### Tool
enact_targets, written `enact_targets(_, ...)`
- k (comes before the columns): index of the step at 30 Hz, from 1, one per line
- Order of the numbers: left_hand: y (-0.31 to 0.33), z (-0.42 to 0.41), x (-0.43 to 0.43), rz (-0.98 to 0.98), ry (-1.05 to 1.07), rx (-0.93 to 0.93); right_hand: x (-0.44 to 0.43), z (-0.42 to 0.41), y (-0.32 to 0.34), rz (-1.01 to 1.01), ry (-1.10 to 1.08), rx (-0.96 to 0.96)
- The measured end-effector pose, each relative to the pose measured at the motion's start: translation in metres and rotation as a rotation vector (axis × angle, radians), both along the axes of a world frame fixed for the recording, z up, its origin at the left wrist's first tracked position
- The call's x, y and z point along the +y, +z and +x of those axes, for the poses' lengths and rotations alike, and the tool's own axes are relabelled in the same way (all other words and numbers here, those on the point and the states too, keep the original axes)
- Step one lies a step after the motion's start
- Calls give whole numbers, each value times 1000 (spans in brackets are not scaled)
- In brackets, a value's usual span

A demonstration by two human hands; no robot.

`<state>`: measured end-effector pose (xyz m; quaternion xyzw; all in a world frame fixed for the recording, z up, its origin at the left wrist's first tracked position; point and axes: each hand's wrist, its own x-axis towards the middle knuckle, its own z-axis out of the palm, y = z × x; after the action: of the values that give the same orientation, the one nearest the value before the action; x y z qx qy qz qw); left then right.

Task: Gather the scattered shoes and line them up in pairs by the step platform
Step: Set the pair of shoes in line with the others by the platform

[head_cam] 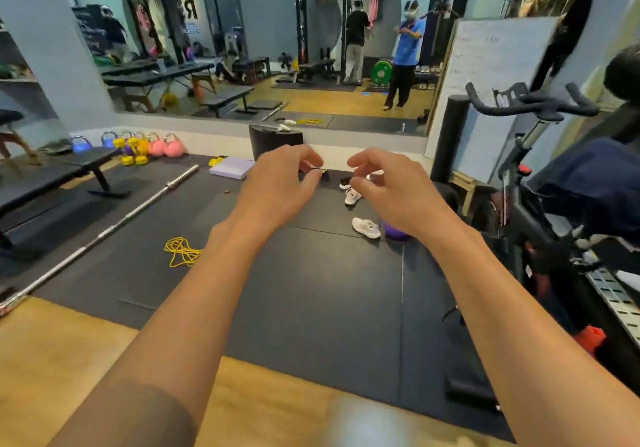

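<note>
My left hand [280, 183] and my right hand [384, 187] are raised in front of me over the black floor mat, fingers loosely curled and apart, holding nothing. Beyond them a white sneaker [366, 228] lies on the mat, with a second pale sneaker [352, 196] a little farther off. Two dark shoes [325, 175] [345, 182] lie near the wall, partly hidden by my fingers. Another white shoe [284, 127] rests on top of a black box [275, 142] against the wall. A flat pale lavender platform [231, 167] lies left of that box.
A barbell [104, 232] runs diagonally across the mat's left side, with a yellow rope [181, 252] beside it. Coloured kettlebells [162, 147] line the mirror wall. A bench [52, 176] stands at left, an exercise bike [540, 183] at right, a purple ball [394, 231] by the sneaker.
</note>
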<state>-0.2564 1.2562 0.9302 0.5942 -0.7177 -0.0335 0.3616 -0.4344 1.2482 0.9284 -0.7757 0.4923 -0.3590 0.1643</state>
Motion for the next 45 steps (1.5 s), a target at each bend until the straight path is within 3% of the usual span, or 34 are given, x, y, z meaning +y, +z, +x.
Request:
enact_targets(15,-41,23,-439,76,-197,46,-377,1,-28,90,-304,2)
enact_targets(29,-86,19,-804,228,-155,-17,-764,9,-93,264,-256,16)
enact_targets(39,-183,-31,-1070,366,-255,41,-1003,-12,-190,446,-378,13)
enact_targets(45,-297,-69,-1186,497,-227,63,-1123,-41,-303,578,-460,-61)
